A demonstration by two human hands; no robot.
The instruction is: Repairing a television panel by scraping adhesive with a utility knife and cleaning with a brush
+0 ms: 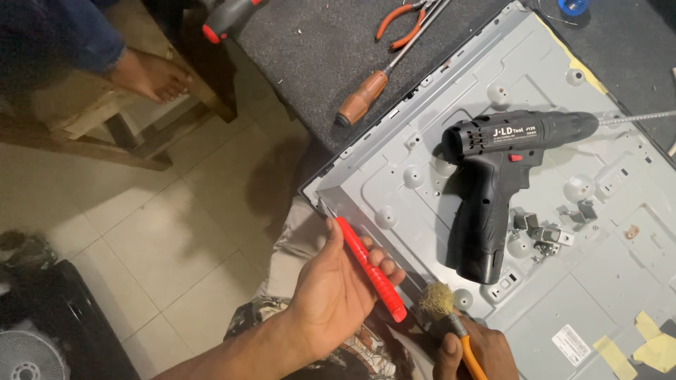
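Light dim, warm, from overhead. Soft shadow lay beside drill [503, 183] on grey metal panel [605, 281]. Floor [155, 239] murky, corners dark. Slight blur throughout; no glare.

Drill [493, 190] lies on panel [451, 91], screwdriver [366, 95] behind it.
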